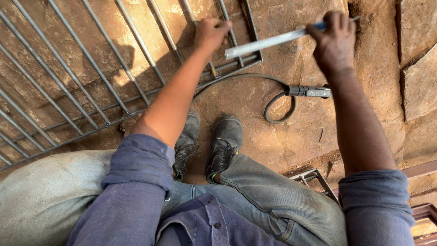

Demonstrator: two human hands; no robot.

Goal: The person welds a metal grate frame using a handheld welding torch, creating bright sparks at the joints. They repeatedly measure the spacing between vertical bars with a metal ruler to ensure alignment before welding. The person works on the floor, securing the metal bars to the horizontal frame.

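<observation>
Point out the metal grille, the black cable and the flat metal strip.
metal grille (68,68): head view, on a middle bar.
black cable (278,109): head view, on its loop.
flat metal strip (268,42): head view, mid-length between the hands.

Single head cam, worn by the person, pointing almost straight down past their chest and knees. Close range: rolled blue sleeves and jeans fill the bottom, boots (211,143) sit mid-frame on the rocky ground (291,136). Both forearms reach up-frame away from the camera. Metal grille (68,86) spans upper left, cut off by the frame edge. No second view, so no overlap.
</observation>
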